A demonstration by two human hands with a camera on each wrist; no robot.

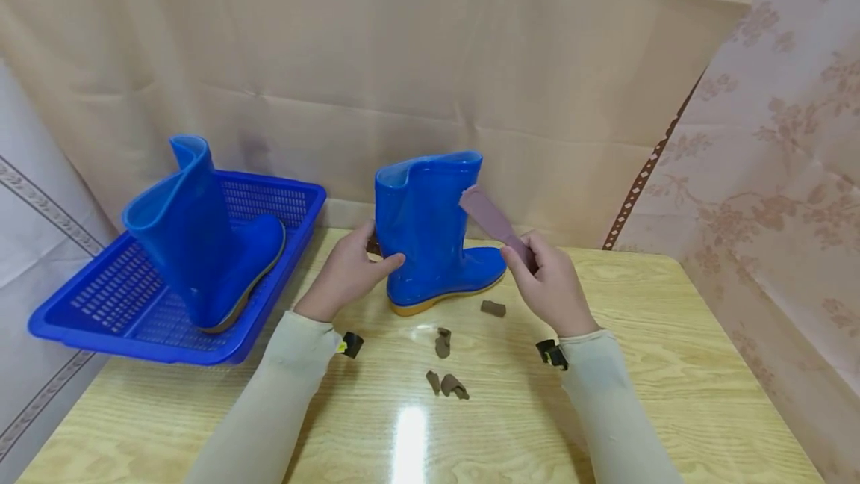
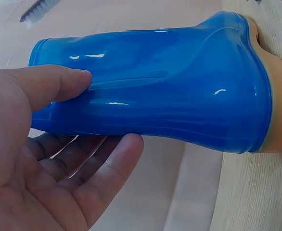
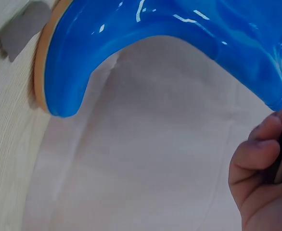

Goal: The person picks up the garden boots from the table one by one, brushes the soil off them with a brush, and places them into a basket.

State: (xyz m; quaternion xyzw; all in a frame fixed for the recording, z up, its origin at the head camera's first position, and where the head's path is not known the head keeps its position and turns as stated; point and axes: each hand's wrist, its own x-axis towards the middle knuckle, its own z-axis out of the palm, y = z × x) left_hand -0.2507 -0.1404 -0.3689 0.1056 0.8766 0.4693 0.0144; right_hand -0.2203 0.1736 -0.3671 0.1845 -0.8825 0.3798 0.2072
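A blue rain boot (image 1: 430,230) with a tan sole stands upright on the table, toe to the right. My left hand (image 1: 352,271) holds its shaft from the left; in the left wrist view the thumb lies on the blue side and the fingers reach behind. My right hand (image 1: 547,286) grips the handle of a mauve brush (image 1: 493,219), whose head is by the upper front of the shaft. Pale bristles of the brush (image 2: 41,13) show in the left wrist view. Whether they touch the boot is unclear. Much of the handle is hidden in the right hand.
On the left, a blue plastic basket (image 1: 47,320) holds a second blue boot (image 1: 195,230), leaning. Several brown flakes (image 1: 452,385) lie on the wooden table (image 1: 645,364) before the standing boot. A beige curtain (image 1: 551,58) hangs behind the table.
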